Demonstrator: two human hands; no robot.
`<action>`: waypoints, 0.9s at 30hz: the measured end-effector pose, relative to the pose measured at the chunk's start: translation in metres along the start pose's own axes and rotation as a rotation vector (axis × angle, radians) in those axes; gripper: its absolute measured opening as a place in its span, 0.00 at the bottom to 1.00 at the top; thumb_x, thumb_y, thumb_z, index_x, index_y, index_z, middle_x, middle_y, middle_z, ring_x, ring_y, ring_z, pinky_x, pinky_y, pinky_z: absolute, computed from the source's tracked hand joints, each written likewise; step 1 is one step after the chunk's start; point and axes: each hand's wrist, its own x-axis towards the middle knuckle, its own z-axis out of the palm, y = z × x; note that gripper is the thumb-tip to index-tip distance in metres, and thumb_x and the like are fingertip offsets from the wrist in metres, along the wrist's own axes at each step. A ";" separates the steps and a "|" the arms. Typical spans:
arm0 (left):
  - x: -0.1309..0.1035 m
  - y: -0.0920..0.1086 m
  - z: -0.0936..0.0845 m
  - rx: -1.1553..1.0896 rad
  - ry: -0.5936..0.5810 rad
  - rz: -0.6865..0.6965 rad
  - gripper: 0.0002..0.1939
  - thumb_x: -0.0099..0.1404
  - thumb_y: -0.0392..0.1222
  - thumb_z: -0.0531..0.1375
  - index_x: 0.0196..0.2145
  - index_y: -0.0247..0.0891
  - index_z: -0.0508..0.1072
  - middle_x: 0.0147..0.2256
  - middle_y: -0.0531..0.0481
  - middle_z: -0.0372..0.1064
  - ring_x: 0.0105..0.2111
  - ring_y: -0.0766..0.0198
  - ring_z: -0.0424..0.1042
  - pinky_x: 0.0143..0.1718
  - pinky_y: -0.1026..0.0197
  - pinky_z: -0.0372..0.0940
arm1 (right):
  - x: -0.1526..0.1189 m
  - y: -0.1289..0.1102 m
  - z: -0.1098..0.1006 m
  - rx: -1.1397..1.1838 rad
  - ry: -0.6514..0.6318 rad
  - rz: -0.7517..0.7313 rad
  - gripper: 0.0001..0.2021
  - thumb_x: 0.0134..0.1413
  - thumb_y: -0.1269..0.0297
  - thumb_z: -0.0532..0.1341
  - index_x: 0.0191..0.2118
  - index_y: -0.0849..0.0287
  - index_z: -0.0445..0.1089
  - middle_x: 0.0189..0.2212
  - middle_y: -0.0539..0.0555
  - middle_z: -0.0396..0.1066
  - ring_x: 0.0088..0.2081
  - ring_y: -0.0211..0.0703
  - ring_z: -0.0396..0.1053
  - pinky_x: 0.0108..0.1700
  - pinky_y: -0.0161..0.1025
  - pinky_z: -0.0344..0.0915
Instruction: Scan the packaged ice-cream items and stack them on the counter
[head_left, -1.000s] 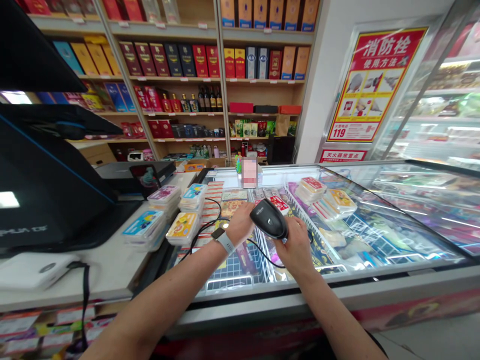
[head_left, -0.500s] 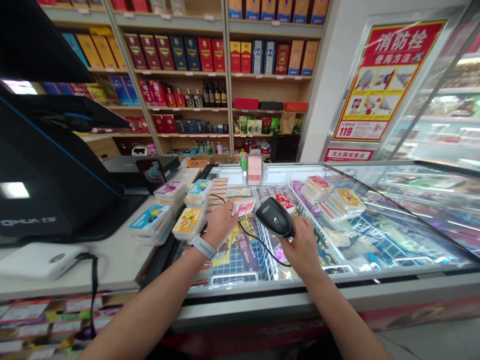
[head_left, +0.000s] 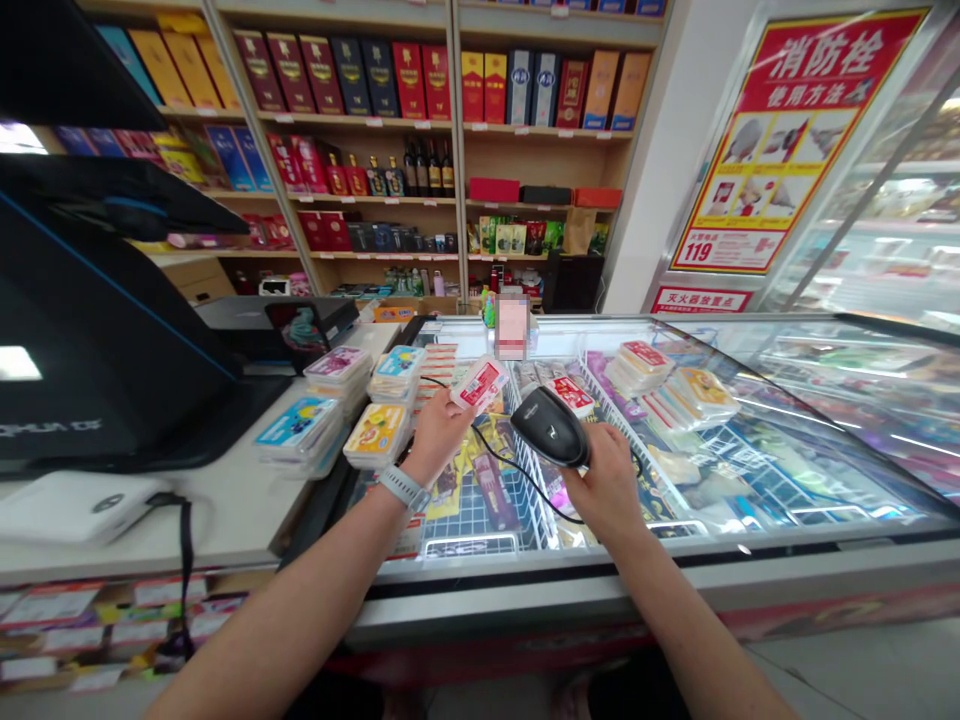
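Note:
My left hand (head_left: 437, 430) pinches the edge of a white pack with a red label (head_left: 480, 384), tilted above the freezer's glass top. The fingers of my right hand (head_left: 606, 478) wrap round the handle of a black scanner (head_left: 551, 426), whose head points left toward that pack. A black cable (head_left: 517, 468) curves between the two hands. Left of my left hand stand stacks of packs, one with an orange label (head_left: 377, 432) and one with a blue label (head_left: 400, 364). Another red-labelled pack (head_left: 571, 396) lies just behind the scanner.
More packs (head_left: 697, 396) are stacked on the freezer top at the right. On the left counter are further packs (head_left: 298, 428), a white device (head_left: 82, 508) and a large black terminal (head_left: 112, 350). Shelves of boxes and bottles (head_left: 431, 170) stand behind.
The pack in my left hand has been raised and tilted, with its red label now showing clearly. My right hand has hardly moved. The camera view has dipped slightly.

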 end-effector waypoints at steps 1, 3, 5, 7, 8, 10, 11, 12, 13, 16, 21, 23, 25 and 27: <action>0.000 0.000 0.000 -0.011 -0.008 -0.005 0.13 0.53 0.42 0.63 0.38 0.37 0.72 0.35 0.46 0.77 0.36 0.57 0.77 0.39 0.56 0.71 | 0.000 0.000 0.000 -0.001 -0.004 0.000 0.12 0.52 0.71 0.58 0.43 0.58 0.63 0.37 0.56 0.70 0.40 0.49 0.66 0.52 0.52 0.59; 0.000 0.000 0.001 -0.026 -0.032 -0.016 0.14 0.53 0.42 0.64 0.38 0.37 0.72 0.36 0.45 0.77 0.37 0.56 0.76 0.40 0.55 0.70 | 0.000 0.000 0.001 -0.003 -0.014 -0.005 0.12 0.51 0.71 0.58 0.44 0.58 0.62 0.37 0.56 0.70 0.40 0.49 0.66 0.53 0.52 0.59; 0.000 -0.001 0.001 -0.033 -0.034 -0.025 0.14 0.53 0.42 0.64 0.37 0.36 0.71 0.35 0.44 0.77 0.37 0.55 0.76 0.40 0.55 0.70 | -0.001 0.000 0.001 -0.004 -0.025 -0.017 0.13 0.51 0.71 0.58 0.44 0.58 0.62 0.37 0.56 0.70 0.40 0.49 0.66 0.54 0.52 0.58; 0.000 -0.001 0.002 -0.037 -0.038 -0.035 0.14 0.52 0.41 0.64 0.37 0.36 0.71 0.36 0.44 0.77 0.37 0.54 0.76 0.40 0.54 0.70 | -0.001 0.001 0.001 -0.006 -0.032 -0.032 0.12 0.52 0.70 0.58 0.44 0.59 0.62 0.37 0.56 0.70 0.40 0.49 0.67 0.54 0.52 0.57; 0.000 -0.002 0.002 -0.037 -0.040 -0.039 0.14 0.52 0.41 0.64 0.37 0.35 0.71 0.36 0.43 0.77 0.37 0.54 0.76 0.40 0.54 0.70 | -0.001 0.001 0.001 -0.007 -0.036 -0.038 0.12 0.52 0.70 0.58 0.44 0.59 0.62 0.37 0.56 0.70 0.40 0.49 0.67 0.54 0.52 0.57; 0.000 -0.002 0.003 -0.038 -0.045 -0.046 0.14 0.52 0.41 0.64 0.36 0.35 0.71 0.36 0.43 0.77 0.37 0.54 0.76 0.40 0.54 0.69 | -0.001 0.001 0.001 -0.005 -0.048 -0.042 0.12 0.53 0.70 0.58 0.44 0.59 0.62 0.37 0.56 0.70 0.40 0.49 0.67 0.55 0.52 0.57; 0.000 -0.002 0.003 -0.039 -0.048 -0.049 0.14 0.52 0.40 0.64 0.36 0.35 0.71 0.36 0.43 0.77 0.37 0.54 0.76 0.40 0.54 0.69 | -0.001 0.001 0.001 -0.002 -0.054 -0.041 0.12 0.53 0.69 0.58 0.44 0.59 0.62 0.37 0.56 0.70 0.41 0.49 0.67 0.55 0.52 0.56; 0.000 -0.003 0.004 -0.040 -0.052 -0.052 0.14 0.52 0.40 0.64 0.36 0.36 0.71 0.36 0.43 0.77 0.37 0.54 0.76 0.40 0.54 0.69 | -0.001 0.001 0.001 0.000 -0.059 -0.041 0.12 0.53 0.69 0.58 0.44 0.59 0.62 0.37 0.56 0.70 0.41 0.49 0.67 0.55 0.52 0.56; 0.000 -0.003 0.004 -0.041 -0.056 -0.055 0.13 0.52 0.40 0.64 0.36 0.36 0.71 0.37 0.43 0.77 0.38 0.54 0.76 0.40 0.54 0.69 | -0.001 0.001 0.001 0.001 -0.062 -0.040 0.12 0.53 0.69 0.58 0.44 0.58 0.62 0.37 0.56 0.69 0.41 0.49 0.67 0.55 0.52 0.56; 0.001 -0.004 0.004 -0.040 -0.067 -0.066 0.13 0.52 0.40 0.64 0.36 0.36 0.70 0.37 0.44 0.77 0.38 0.54 0.76 0.40 0.55 0.69 | -0.001 0.001 0.000 0.002 -0.066 -0.036 0.12 0.53 0.69 0.58 0.44 0.58 0.62 0.37 0.55 0.69 0.41 0.49 0.67 0.55 0.52 0.56; 0.001 -0.006 0.004 -0.046 -0.080 -0.077 0.14 0.52 0.40 0.64 0.37 0.36 0.70 0.37 0.45 0.77 0.39 0.55 0.76 0.42 0.54 0.69 | -0.001 0.001 0.001 0.002 -0.083 -0.035 0.12 0.52 0.70 0.58 0.44 0.59 0.62 0.37 0.55 0.69 0.41 0.48 0.67 0.56 0.52 0.55; 0.001 -0.007 0.004 -0.051 -0.086 -0.076 0.14 0.52 0.40 0.63 0.38 0.36 0.69 0.38 0.44 0.77 0.39 0.54 0.76 0.42 0.53 0.69 | -0.001 0.002 0.001 0.001 -0.085 -0.044 0.12 0.52 0.70 0.58 0.44 0.59 0.62 0.37 0.55 0.69 0.41 0.49 0.67 0.56 0.52 0.54; 0.001 -0.007 0.004 -0.058 -0.094 -0.073 0.15 0.52 0.40 0.63 0.38 0.36 0.69 0.38 0.44 0.77 0.40 0.54 0.76 0.43 0.53 0.69 | -0.001 0.002 0.001 0.001 -0.089 -0.052 0.13 0.52 0.69 0.58 0.44 0.59 0.62 0.38 0.55 0.69 0.42 0.49 0.67 0.56 0.52 0.54; 0.001 -0.006 0.004 -0.067 -0.106 -0.068 0.15 0.52 0.41 0.63 0.38 0.36 0.69 0.39 0.44 0.77 0.40 0.55 0.76 0.44 0.53 0.69 | -0.001 0.002 0.001 0.006 -0.098 -0.053 0.12 0.51 0.69 0.57 0.44 0.58 0.61 0.38 0.55 0.69 0.42 0.49 0.67 0.57 0.53 0.54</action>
